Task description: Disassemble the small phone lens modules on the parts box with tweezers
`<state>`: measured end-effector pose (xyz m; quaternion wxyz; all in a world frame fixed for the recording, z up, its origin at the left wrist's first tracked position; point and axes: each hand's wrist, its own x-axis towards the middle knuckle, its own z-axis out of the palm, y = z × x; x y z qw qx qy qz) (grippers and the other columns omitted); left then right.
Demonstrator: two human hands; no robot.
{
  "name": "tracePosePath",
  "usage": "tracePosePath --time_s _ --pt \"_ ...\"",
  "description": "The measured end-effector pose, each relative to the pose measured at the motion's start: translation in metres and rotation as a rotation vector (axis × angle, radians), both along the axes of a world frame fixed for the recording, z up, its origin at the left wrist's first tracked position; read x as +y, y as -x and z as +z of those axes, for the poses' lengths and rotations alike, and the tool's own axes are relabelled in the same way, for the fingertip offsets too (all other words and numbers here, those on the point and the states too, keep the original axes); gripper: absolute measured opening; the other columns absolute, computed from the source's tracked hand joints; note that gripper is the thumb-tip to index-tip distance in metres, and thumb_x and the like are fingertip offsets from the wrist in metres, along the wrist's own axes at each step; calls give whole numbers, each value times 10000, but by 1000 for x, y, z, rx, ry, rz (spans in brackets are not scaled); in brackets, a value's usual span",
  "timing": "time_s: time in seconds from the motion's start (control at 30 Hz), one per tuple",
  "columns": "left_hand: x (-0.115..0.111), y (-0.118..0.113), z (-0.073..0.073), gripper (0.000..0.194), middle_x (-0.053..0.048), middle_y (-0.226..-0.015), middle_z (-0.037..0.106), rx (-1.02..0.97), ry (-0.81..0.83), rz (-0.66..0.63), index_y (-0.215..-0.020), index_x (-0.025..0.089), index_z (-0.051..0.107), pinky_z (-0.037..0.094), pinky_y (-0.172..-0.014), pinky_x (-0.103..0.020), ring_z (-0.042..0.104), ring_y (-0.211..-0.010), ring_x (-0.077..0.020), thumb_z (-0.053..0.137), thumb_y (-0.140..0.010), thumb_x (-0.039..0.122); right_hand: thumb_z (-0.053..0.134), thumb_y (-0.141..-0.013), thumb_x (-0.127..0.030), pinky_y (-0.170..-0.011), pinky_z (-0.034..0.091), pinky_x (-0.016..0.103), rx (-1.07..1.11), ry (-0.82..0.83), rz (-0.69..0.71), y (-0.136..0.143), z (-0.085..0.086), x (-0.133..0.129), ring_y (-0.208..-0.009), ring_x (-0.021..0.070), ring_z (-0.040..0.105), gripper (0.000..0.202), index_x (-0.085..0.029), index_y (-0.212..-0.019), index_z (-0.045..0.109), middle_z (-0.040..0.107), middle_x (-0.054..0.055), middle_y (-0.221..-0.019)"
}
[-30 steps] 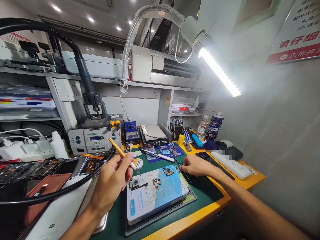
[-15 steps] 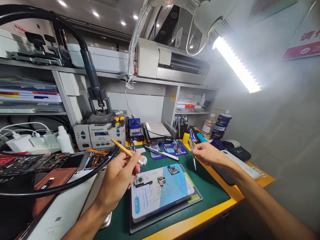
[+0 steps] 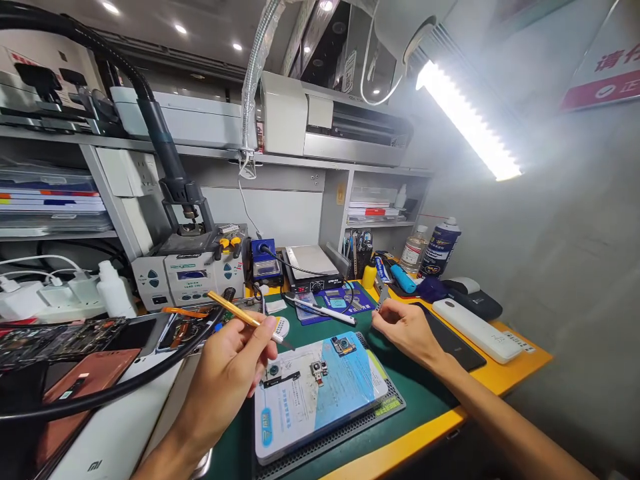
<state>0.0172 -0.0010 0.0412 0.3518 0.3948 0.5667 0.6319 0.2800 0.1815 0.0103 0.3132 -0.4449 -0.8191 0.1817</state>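
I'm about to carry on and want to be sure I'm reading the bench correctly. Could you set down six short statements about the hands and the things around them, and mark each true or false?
1. The left hand holds a gold-handled tool. True.
2. The right hand lies flat on the blue-and-white box. False: it is off to the right of the box.
3. Three small camera parts lie on the box. True.
4. The lamp is switched off. False: it is brightly lit.
5. The clear bottle stands to the right of the spray can. False: it stands to the left.
6. A white pen-shaped tool lies beyond the box. True.
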Motion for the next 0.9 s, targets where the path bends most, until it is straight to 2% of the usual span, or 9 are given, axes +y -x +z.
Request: tracePosePath --time_s 0.17,0.3,0.4,0.47,0.57,0.63,0.77,0.83,0.9 --pt "0 -2 0 530 33 -632 610 -1 15 -16 -913 173 611 317 -366 -153 397 -423 -48 739 -775 669 665 -983 -347 -714 602 338 -16 28 -43 -1 1 2 -831 200 704 223 -136 -1046 696 712 23 -1008" --pt "0 -1 1 534 30 -640 613 -15 25 -21 -909 171 619 325 -362 -152 400 -430 -50 757 -759 664 667 -981 -345 -751 606 364 -1 131 -6 2 5 1 -880 220 708 235 -136 -1086 694 712 33 -1060" --pt "0 -1 3 534 20 -665 625 -41 35 -28 -900 171 612 328 -353 -150 402 -434 -50 758 -756 664 659 -990 -340 -711 606 339 49 250 66 3 10 1 -826 191 705 226 -141 -1092 686 712 33 -1028" --pt "0 -2 5 532 20 -679 626 -62 40 -39 -890 173 606 325 -347 -148 392 -430 -44 775 -739 654 640 -1004 -351 -630 588 291 117 327 110 3 17 2 -713 147 682 222 -138 -1052 682 706 16 -932" --pt "-1 -2 6 512 28 -706 619 -90 55 -63 -917 178 613 323 -346 -140 393 -434 -37 811 -722 608 589 -1030 -400 -493 519 223 277 425 202 6 36 1 -554 97 614 275 -138 -987 660 667 -17 -784" --pt "-2 -2 6 496 26 -727 622 -103 73 -76 -967 181 629 322 -350 -132 405 -448 -38 817 -733 576 579 -1027 -430 -451 497 206 397 500 305 12 51 -2 -546 96 624 296 -143 -988 641 679 -6 -808" --pt "-3 0 3 513 1 -743 643 -103 97 -77 -1037 165 655 326 -349 -129 423 -467 -47 814 -750 559 737 -866 -466 -372 457 196 588 652 471 34 73 -10 -488 117 649 332 -177 -919 581 701 10 -780" --pt "-3 1 3 530 -13 -752 658 -89 100 -71 -1031 157 657 334 -345 -137 427 -456 -48 806 -753 583 759 -808 -479 -333 424 189 643 722 524 46 75 -13 -441 121 632 352 -188 -865 570 683 0 -700" --pt "-3 1 2 521 -20 -757 673 -67 99 -64 -1014 163 647 351 -350 -146 440 -451 -53 782 -774 605 736 -808 -475 -311 396 184 680 768 561 55 71 -15 -401 114 605 331 -192 -840 567 675 -8 -656"
